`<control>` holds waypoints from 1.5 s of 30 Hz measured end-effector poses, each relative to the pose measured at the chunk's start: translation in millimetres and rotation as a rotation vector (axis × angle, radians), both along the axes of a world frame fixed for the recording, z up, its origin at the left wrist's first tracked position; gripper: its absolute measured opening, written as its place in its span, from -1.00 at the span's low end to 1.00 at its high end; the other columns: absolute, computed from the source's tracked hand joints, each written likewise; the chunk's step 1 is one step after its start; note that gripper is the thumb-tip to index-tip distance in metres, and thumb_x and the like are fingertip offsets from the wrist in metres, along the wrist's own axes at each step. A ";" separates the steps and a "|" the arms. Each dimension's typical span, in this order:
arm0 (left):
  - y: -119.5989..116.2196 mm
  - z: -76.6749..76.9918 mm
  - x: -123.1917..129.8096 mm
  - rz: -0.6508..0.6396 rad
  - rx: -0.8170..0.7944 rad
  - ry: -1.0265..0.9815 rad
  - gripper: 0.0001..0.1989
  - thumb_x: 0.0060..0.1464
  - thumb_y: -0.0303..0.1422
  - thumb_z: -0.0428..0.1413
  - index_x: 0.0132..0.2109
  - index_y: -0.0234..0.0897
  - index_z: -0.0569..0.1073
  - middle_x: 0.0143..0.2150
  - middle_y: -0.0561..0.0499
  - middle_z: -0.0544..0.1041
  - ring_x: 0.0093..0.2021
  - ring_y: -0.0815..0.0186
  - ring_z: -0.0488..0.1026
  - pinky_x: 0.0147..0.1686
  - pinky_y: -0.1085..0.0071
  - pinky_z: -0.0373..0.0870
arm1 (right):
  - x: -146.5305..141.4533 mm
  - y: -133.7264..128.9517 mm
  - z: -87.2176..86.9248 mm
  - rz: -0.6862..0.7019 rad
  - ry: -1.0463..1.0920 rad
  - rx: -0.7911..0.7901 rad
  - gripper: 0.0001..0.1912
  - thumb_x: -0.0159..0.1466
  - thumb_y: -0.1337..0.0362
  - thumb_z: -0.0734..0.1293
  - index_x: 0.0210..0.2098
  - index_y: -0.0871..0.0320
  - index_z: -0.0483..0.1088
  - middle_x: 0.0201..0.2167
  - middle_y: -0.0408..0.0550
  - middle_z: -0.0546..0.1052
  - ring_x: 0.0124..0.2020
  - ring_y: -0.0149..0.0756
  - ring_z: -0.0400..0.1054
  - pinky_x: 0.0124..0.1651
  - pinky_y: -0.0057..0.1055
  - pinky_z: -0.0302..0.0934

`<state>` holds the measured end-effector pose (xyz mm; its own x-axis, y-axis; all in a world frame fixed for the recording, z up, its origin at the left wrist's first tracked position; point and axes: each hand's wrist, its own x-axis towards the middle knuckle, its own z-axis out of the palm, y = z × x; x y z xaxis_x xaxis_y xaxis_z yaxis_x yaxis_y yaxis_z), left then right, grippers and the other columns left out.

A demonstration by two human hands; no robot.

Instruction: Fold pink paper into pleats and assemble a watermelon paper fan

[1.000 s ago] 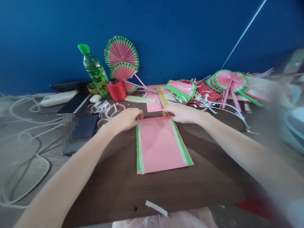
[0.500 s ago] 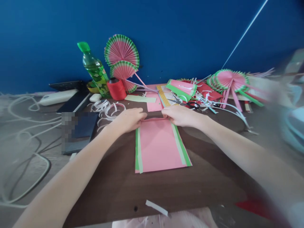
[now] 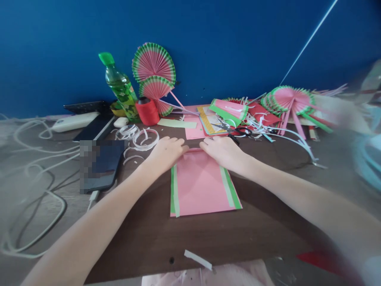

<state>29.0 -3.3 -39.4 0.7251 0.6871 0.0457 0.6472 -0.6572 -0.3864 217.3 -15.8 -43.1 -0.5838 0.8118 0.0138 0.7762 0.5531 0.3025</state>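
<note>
A sheet of pink paper with green and pale green strips along both sides lies on the dark brown table. Its far edge is folded into a narrow pleat. My left hand grips the left end of that fold, fingers curled over it. At the fold's right end, my right hand is closed on the paper in the same way, a little apart from the left. The fingertips' undersides are hidden. Just beyond my right hand lie black-handled scissors.
Finished pleated fans lean against the blue wall; more fans lie at right. A green bottle, red thread spool, paper-strip rolls, phone and white cables are at left. A paper scrap lies near the front edge.
Both hands have flattened down over the folded edge, and the right hand has come slightly toward the left. The sheet stays in place on the table.
</note>
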 end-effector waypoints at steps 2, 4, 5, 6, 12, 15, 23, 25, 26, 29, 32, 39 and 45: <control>-5.9 4.0 6.1 0.027 -0.010 0.033 -0.77 0.11 -0.54 -0.08 -0.25 -0.31 0.47 -0.38 -0.10 0.45 -0.28 0.20 0.44 -0.39 0.31 0.18 | -2.2 -1.4 -0.8 -0.002 -0.010 0.011 -0.70 0.20 0.57 0.09 -0.19 0.29 0.36 -0.27 0.15 0.48 -0.31 -0.14 0.37 -0.55 -0.36 -0.16; -11.1 7.5 10.9 0.061 -0.016 0.052 -0.78 0.09 -0.57 -0.07 -0.28 -0.35 0.47 -0.39 -0.11 0.46 -0.32 0.20 0.45 -0.39 0.32 0.19 | -4.6 -3.4 -1.1 -0.009 -0.028 0.016 -0.71 0.21 0.56 0.09 -0.19 0.29 0.35 -0.27 0.15 0.47 -0.31 -0.17 0.36 -0.55 -0.37 -0.15; -13.1 8.9 12.5 0.078 -0.018 0.058 -0.79 0.08 -0.58 -0.06 -0.29 -0.36 0.47 -0.39 -0.11 0.46 -0.33 0.20 0.46 -0.39 0.32 0.19 | -5.6 -4.7 -1.0 -0.015 -0.039 0.017 -0.71 0.21 0.57 0.08 -0.18 0.28 0.35 -0.27 0.15 0.47 -0.31 -0.18 0.36 -0.55 -0.38 -0.15; -14.6 10.0 13.5 0.092 -0.022 0.064 -0.80 0.07 -0.58 -0.05 -0.29 -0.37 0.47 -0.39 -0.11 0.47 -0.35 0.20 0.47 -0.39 0.33 0.20 | -6.6 -6.1 -0.7 -0.021 -0.052 0.017 -0.70 0.21 0.58 0.08 -0.18 0.28 0.34 -0.27 0.14 0.46 -0.32 -0.19 0.37 -0.56 -0.39 -0.15; -18.3 11.5 13.9 0.127 -0.054 0.079 -0.76 0.01 -0.65 -0.06 -0.27 -0.38 0.46 -0.37 -0.13 0.48 -0.35 0.17 0.48 -0.39 0.34 0.23 | -10.4 -15.5 1.6 -0.033 -0.082 -0.002 -0.71 0.23 0.56 0.07 -0.16 0.28 0.33 -0.27 0.14 0.45 -0.33 -0.18 0.40 -0.55 -0.41 -0.05; -20.0 10.6 15.9 0.129 -0.067 0.068 -0.76 0.02 -0.65 -0.09 -0.30 -0.38 0.44 -0.35 -0.15 0.48 -0.34 0.15 0.48 -0.38 0.32 0.25 | -13.5 -21.7 1.5 -0.046 -0.088 -0.017 -0.68 0.21 0.59 0.06 -0.17 0.30 0.34 -0.31 0.13 0.45 -0.36 -0.18 0.42 -0.54 -0.42 0.02; -30.7 11.8 16.9 0.132 -0.094 0.043 -0.68 0.13 -0.55 -0.12 0.00 -0.29 0.34 -0.39 -0.08 0.46 -0.38 0.20 0.46 -0.42 0.36 0.22 | -16.4 -32.9 0.6 -0.063 -0.084 -0.042 -0.62 0.19 0.64 0.02 -0.10 0.39 0.32 -0.37 0.16 0.45 -0.42 -0.25 0.42 -0.56 -0.46 0.10; -34.5 12.3 17.7 0.137 -0.100 0.039 -0.67 0.14 -0.54 -0.13 0.01 -0.26 0.35 -0.39 -0.08 0.46 -0.36 0.22 0.46 -0.42 0.38 0.20 | -16.3 -34.2 -0.4 -0.048 -0.077 -0.037 -0.57 0.23 0.61 0.01 0.04 0.39 0.24 -0.35 0.17 0.45 -0.41 -0.24 0.42 -0.55 -0.45 0.12; -36.5 12.3 18.5 0.149 -0.110 0.043 -0.67 0.14 -0.55 -0.13 0.00 -0.28 0.36 -0.37 -0.10 0.47 -0.35 0.22 0.46 -0.42 0.38 0.20 | -16.6 -34.9 -1.2 -0.053 -0.074 -0.041 -0.55 0.24 0.60 0.00 0.09 0.39 0.20 -0.34 0.18 0.45 -0.40 -0.23 0.43 -0.55 -0.44 0.14; -41.9 11.4 21.8 0.199 -0.144 0.071 -0.65 0.09 -0.61 -0.12 -0.01 -0.37 0.39 -0.29 -0.18 0.48 -0.34 0.22 0.46 -0.40 0.37 0.19 | -18.9 -37.2 -3.9 -0.108 -0.055 -0.068 -0.54 0.26 0.59 -0.03 0.10 0.39 0.19 -0.31 0.21 0.46 -0.38 -0.20 0.44 -0.51 -0.40 0.19; -45.0 10.3 24.0 0.244 -0.132 0.081 -0.64 0.07 -0.62 -0.11 -0.02 -0.38 0.41 -0.26 -0.21 0.47 -0.34 0.20 0.45 -0.35 0.33 0.21 | -21.1 -38.1 -4.7 -0.130 -0.040 -0.073 -0.56 0.26 0.59 -0.02 0.06 0.39 0.24 -0.31 0.20 0.47 -0.38 -0.20 0.44 -0.48 -0.39 0.22; -40.0 6.0 26.0 0.172 -0.105 -0.038 -0.66 0.12 -0.59 -0.17 -0.09 -0.42 0.45 -0.23 -0.19 0.46 -0.15 0.11 0.41 -0.23 0.26 0.27 | -15.8 -35.5 3.9 -0.077 -0.060 -0.081 -0.61 0.21 0.63 0.04 -0.12 0.40 0.40 -0.37 0.19 0.48 -0.40 -0.23 0.44 -0.54 -0.46 0.14; -37.9 2.0 23.7 0.191 -0.168 -0.049 -0.67 0.13 -0.57 -0.17 -0.06 -0.45 0.41 -0.29 -0.16 0.46 -0.27 0.15 0.46 -0.30 0.30 0.31 | -19.4 -39.8 1.1 -0.112 -0.070 -0.093 -0.74 0.08 0.65 0.18 -0.43 0.33 0.46 -0.39 0.17 0.48 -0.40 -0.21 0.43 -0.52 -0.46 0.14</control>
<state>52.7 -41.2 -37.4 0.5812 0.8123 -0.0488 0.7809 -0.5735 -0.2476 197.9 -55.6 -42.0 -0.4865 0.8676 -0.1026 0.8133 0.4926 0.3095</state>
